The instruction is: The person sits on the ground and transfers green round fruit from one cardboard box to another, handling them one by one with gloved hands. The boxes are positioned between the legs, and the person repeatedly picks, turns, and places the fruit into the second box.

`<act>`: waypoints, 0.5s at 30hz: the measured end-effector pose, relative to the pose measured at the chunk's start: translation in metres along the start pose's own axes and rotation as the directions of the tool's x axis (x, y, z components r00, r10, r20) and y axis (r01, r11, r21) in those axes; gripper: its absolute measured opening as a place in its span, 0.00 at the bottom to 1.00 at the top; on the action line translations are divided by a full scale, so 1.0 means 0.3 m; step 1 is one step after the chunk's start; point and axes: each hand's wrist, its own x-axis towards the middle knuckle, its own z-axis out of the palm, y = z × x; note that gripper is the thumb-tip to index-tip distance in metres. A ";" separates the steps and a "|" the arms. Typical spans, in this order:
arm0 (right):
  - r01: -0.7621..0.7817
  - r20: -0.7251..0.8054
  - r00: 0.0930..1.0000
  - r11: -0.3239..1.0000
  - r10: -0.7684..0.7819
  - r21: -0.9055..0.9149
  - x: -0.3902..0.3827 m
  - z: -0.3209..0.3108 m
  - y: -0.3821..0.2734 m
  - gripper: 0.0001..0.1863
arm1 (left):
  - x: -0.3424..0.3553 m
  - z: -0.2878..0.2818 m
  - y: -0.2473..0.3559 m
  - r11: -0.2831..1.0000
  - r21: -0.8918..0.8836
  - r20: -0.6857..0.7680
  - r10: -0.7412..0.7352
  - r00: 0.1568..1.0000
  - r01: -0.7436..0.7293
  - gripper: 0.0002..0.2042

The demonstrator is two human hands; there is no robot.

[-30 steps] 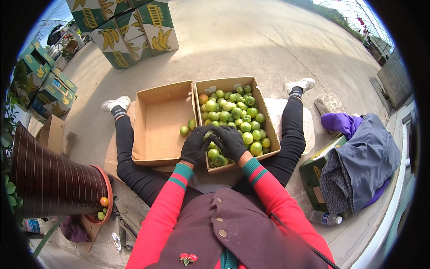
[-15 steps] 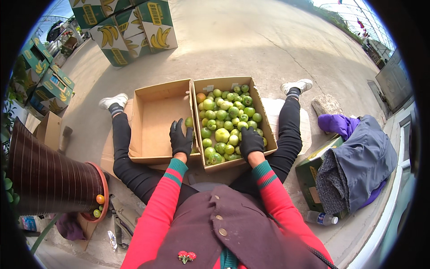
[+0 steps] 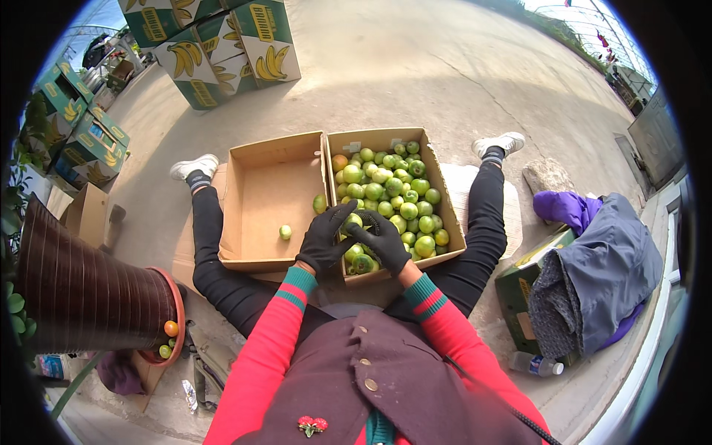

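Floor [image 3: 386,44]: pale concrete, one long crack [image 3: 482,87], brightly sunlit toward the top, shaded nearer. Carton stack [image 3: 222,63]: green and white, banana-pictured, upper left; second carton stack [image 3: 93,152], far left. Panel [image 3: 656,133]: grey, right edge. Curved framework [image 3: 593,26]: upper right, thin bars, daylight behind.

Tomatoes [image 3: 393,187] lie in the right box [image 3: 377,139], beside the left box [image 3: 271,200], between the person's legs [image 3: 483,215].
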 end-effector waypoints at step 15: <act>-0.218 -0.115 0.938 0.297 0.328 -0.930 0.010 -0.141 0.012 0.22 | -0.051 0.057 -0.227 0.681 0.034 -0.515 -0.616 0.597 0.732 0.31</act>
